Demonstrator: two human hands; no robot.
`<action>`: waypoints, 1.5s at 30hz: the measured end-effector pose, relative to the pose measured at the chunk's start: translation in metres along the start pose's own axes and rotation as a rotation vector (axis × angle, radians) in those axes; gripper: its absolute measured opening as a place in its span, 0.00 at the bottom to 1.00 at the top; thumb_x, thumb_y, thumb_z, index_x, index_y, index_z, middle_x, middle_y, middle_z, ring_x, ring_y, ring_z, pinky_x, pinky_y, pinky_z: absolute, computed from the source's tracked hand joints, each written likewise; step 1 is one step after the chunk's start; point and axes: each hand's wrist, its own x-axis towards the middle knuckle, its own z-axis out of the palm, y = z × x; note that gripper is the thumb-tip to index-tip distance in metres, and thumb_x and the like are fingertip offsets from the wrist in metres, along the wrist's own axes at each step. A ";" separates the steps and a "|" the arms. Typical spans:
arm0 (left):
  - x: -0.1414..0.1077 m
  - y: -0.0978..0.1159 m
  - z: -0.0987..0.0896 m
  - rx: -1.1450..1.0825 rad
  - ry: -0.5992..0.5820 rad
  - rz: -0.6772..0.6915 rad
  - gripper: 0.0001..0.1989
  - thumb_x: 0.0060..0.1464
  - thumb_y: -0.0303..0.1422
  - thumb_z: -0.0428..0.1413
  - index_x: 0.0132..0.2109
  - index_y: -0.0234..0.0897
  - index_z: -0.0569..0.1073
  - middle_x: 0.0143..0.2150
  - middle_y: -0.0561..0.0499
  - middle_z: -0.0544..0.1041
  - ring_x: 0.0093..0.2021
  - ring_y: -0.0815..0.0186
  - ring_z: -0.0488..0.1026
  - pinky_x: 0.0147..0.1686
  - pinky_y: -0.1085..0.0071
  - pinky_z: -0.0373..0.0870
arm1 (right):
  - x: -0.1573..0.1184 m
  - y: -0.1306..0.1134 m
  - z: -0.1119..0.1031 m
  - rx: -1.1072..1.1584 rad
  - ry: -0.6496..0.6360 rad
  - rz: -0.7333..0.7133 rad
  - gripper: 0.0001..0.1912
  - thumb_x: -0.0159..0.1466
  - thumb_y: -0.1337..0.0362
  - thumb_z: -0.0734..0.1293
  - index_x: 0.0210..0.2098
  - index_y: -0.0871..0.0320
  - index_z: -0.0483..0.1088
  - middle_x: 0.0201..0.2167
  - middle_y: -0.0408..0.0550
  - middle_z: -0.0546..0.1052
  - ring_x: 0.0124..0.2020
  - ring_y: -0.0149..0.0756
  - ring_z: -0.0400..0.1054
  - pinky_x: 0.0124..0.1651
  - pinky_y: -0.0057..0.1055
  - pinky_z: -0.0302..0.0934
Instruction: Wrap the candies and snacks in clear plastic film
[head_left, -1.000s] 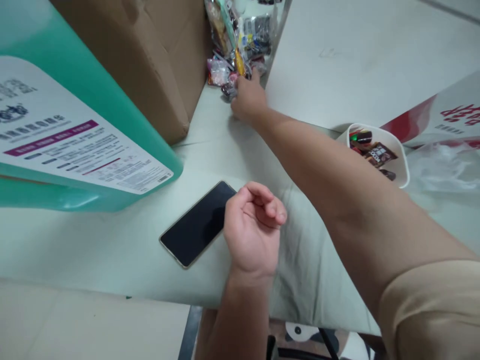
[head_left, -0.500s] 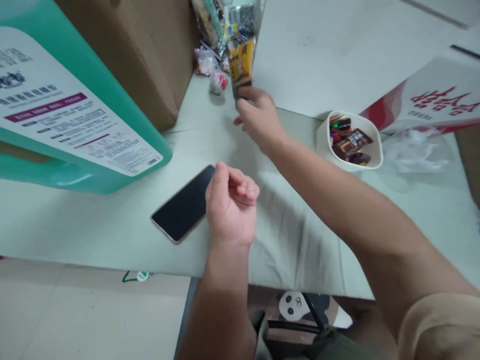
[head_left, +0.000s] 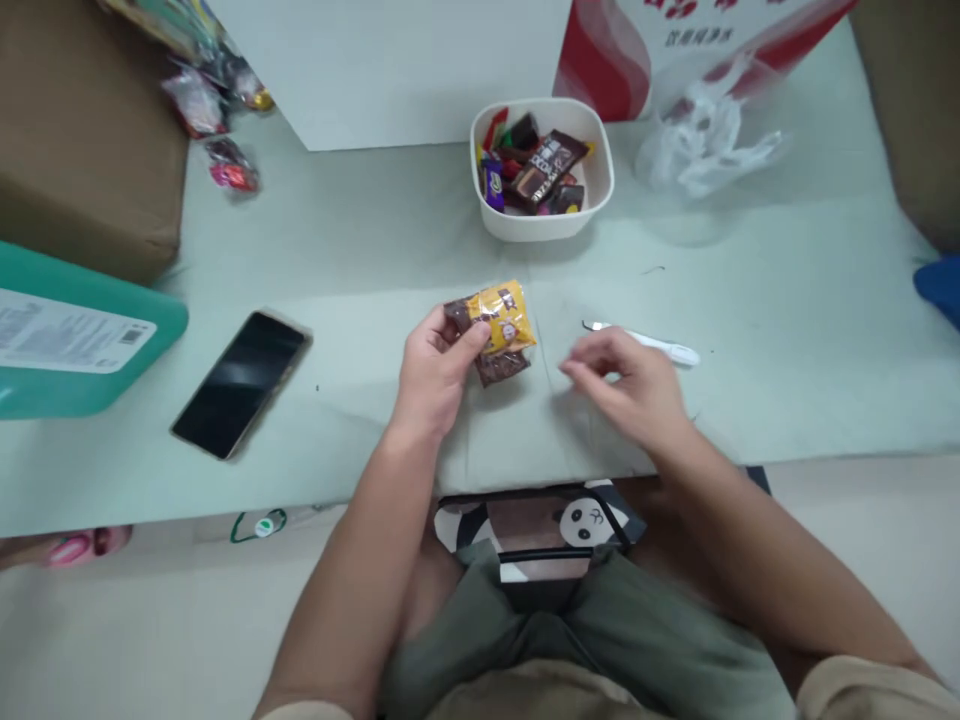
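Note:
My left hand (head_left: 442, 365) grips a yellow and brown snack packet (head_left: 504, 318) just above the table, its thumb pressed across the printed front. The packet's clear lower part shows dark brown contents. To the right of it, my right hand (head_left: 630, 385) is apart from the packet, thumb and fingertips drawn together with nothing visible in them. Directly behind this hand lies a slim white-handled tool (head_left: 675, 352) with a small dark tip; the hand covers part of it. Beyond both hands stands a white tub (head_left: 544, 228) of wrapped sweets (head_left: 551, 165).
A phone (head_left: 238, 385) lies at left, near a green jug (head_left: 90, 385) and a cardboard box (head_left: 82, 150). Several small packets (head_left: 199, 100) lie beside the box. A clear plastic bag (head_left: 705, 150) sits right of the tub, before a red and white box (head_left: 607, 60).
The snack packet has passed from my right hand to my left and come nearer to me. My right hand has drawn back to the right. The view has shifted rightward.

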 end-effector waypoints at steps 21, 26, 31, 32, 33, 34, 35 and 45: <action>0.015 0.006 0.005 -0.043 0.120 -0.109 0.12 0.48 0.33 0.70 0.39 0.41 0.77 0.40 0.50 0.83 0.38 0.64 0.82 0.35 0.70 0.80 | 0.000 0.060 -0.044 -0.664 0.169 -0.266 0.07 0.67 0.62 0.66 0.42 0.53 0.75 0.36 0.51 0.80 0.35 0.43 0.74 0.36 0.38 0.66; 0.012 0.006 0.002 0.000 0.122 -0.169 0.13 0.47 0.28 0.69 0.39 0.39 0.76 0.39 0.50 0.82 0.36 0.62 0.82 0.32 0.69 0.80 | -0.007 0.034 -0.016 -0.484 0.000 -0.553 0.08 0.67 0.65 0.67 0.44 0.52 0.76 0.39 0.50 0.81 0.35 0.38 0.76 0.35 0.34 0.67; 0.006 0.006 0.008 0.066 0.071 -0.187 0.09 0.49 0.28 0.67 0.38 0.38 0.77 0.36 0.49 0.83 0.38 0.60 0.83 0.36 0.66 0.82 | -0.010 0.030 0.004 -0.546 -0.077 -0.471 0.10 0.70 0.60 0.65 0.45 0.49 0.79 0.40 0.49 0.82 0.35 0.36 0.76 0.34 0.33 0.67; 0.005 0.005 0.009 0.075 0.047 -0.188 0.09 0.49 0.28 0.67 0.38 0.38 0.77 0.36 0.49 0.83 0.38 0.59 0.83 0.37 0.65 0.82 | -0.010 0.031 0.005 -0.561 -0.071 -0.463 0.10 0.70 0.60 0.65 0.45 0.49 0.79 0.40 0.49 0.82 0.35 0.36 0.76 0.34 0.33 0.67; 0.004 0.005 0.009 0.078 0.025 -0.187 0.08 0.49 0.28 0.67 0.38 0.37 0.78 0.36 0.48 0.83 0.38 0.58 0.83 0.38 0.64 0.82 | -0.010 0.032 0.006 -0.570 -0.060 -0.464 0.10 0.70 0.60 0.65 0.45 0.49 0.79 0.40 0.49 0.82 0.35 0.36 0.76 0.34 0.33 0.66; 0.003 0.005 0.010 0.075 0.011 -0.186 0.08 0.49 0.27 0.68 0.38 0.37 0.79 0.36 0.48 0.83 0.38 0.58 0.83 0.38 0.63 0.82 | -0.009 0.032 0.006 -0.575 -0.054 -0.466 0.10 0.70 0.59 0.65 0.45 0.49 0.80 0.40 0.48 0.83 0.35 0.35 0.76 0.33 0.32 0.66; 0.003 0.005 0.011 0.068 0.007 -0.184 0.08 0.49 0.27 0.68 0.38 0.37 0.79 0.36 0.47 0.83 0.38 0.57 0.84 0.39 0.62 0.82 | -0.009 0.033 0.007 -0.578 -0.049 -0.466 0.11 0.70 0.59 0.65 0.45 0.49 0.80 0.40 0.48 0.83 0.35 0.35 0.76 0.33 0.32 0.66; 0.007 0.006 0.008 0.098 0.011 -0.180 0.09 0.48 0.25 0.68 0.38 0.37 0.79 0.35 0.49 0.83 0.39 0.57 0.84 0.38 0.64 0.82 | -0.008 0.037 -0.001 -0.572 -0.042 -0.387 0.10 0.69 0.58 0.67 0.43 0.48 0.81 0.40 0.48 0.83 0.35 0.36 0.77 0.32 0.32 0.66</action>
